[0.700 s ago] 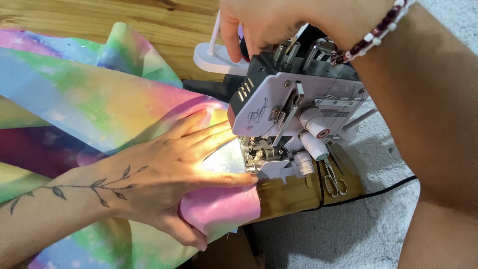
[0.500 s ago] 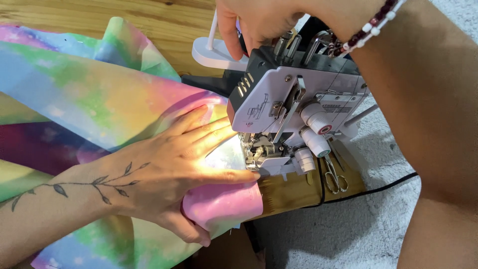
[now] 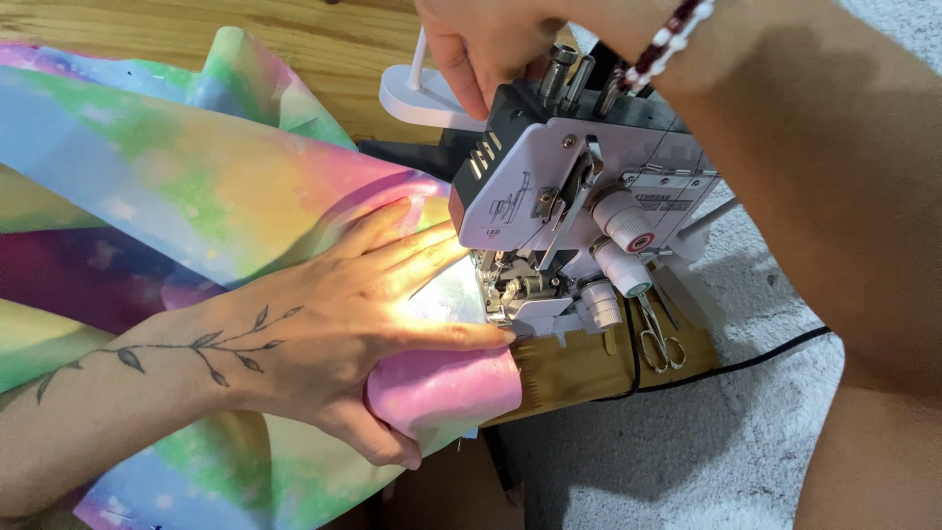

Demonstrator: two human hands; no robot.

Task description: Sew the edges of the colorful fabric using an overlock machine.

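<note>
Pressing my left hand [image 3: 334,314] flat and spread on the rainbow fabric [image 3: 196,196] beside the overlock machine [image 3: 579,216], fingertips near its presser foot could get nicked; my right hand [image 3: 491,44] pinches something on its top, maybe slipping.

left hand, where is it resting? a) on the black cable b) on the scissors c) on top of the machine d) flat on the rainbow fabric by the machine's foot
d: the left hand lies flat on the rainbow fabric, fingertips next to the sewing machine.
</note>
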